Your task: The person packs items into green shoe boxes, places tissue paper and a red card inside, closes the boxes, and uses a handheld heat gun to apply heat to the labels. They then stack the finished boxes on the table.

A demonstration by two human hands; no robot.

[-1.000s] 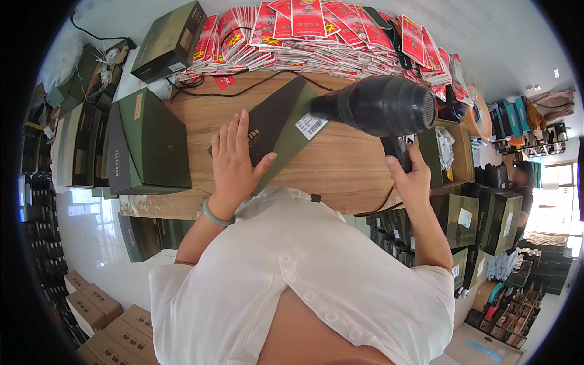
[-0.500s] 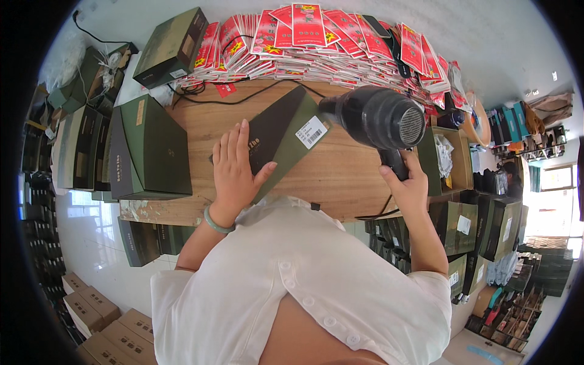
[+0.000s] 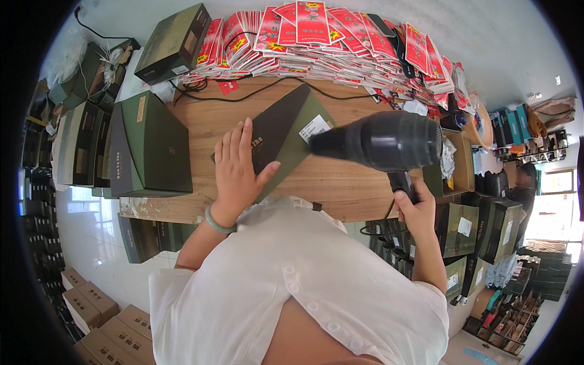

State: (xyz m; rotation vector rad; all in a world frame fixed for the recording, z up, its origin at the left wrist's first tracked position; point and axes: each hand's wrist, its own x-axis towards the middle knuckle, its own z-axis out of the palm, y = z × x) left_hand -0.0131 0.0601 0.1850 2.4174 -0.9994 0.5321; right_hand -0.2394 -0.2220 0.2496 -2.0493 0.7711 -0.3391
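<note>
On the wooden table lies a dark brown and green box (image 3: pixel 280 125), turned at a slant. My left hand (image 3: pixel 237 164) rests flat on its near left part, fingers stretched out and thumb apart. A white barcode label (image 3: pixel 314 128) sits on the green part of the box. My right hand (image 3: pixel 416 207) is wrapped round the handle of a black hair dryer (image 3: pixel 395 140). The dryer's nozzle points left and partly covers the label's lower right corner; whether it touches the box I cannot tell.
A green box (image 3: pixel 152 146) stands at the table's left, with another box (image 3: pixel 173 44) behind it. Red printed packets (image 3: pixel 313 24) pile along the back. A black cable (image 3: pixel 261 91) crosses the wooden table (image 3: pixel 213 109). An opened box (image 3: pixel 465 161) with plastic stands at the right.
My right hand and the hair dryer have moved right and toward me. The nozzle has swung down from the box's far right edge to the label. My left hand stays on the box.
</note>
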